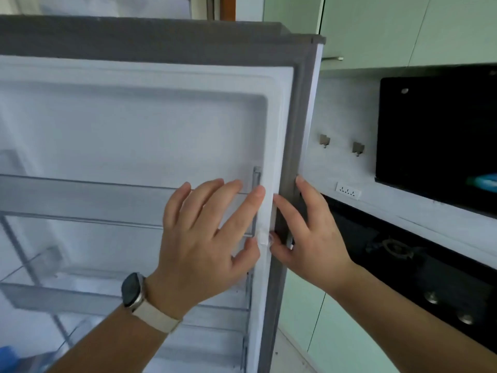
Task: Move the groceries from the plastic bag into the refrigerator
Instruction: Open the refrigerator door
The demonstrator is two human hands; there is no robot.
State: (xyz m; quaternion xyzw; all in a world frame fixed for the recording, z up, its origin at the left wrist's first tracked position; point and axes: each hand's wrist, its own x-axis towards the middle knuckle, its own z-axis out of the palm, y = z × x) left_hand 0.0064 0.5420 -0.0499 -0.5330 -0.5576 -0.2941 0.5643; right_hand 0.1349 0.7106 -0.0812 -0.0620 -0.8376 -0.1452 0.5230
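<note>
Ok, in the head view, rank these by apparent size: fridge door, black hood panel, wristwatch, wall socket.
1. fridge door
2. black hood panel
3. wristwatch
4. wall socket, only slightly smaller-looking; the watch sits much nearer the camera, so that gap is unsure.

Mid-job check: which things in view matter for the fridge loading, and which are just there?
Job: refrigerator door, its door shelves, left hand pressing on the door, right hand gripping its edge.
Lying about: wall hooks, power socket, gas stove, range hood, wristwatch.
</note>
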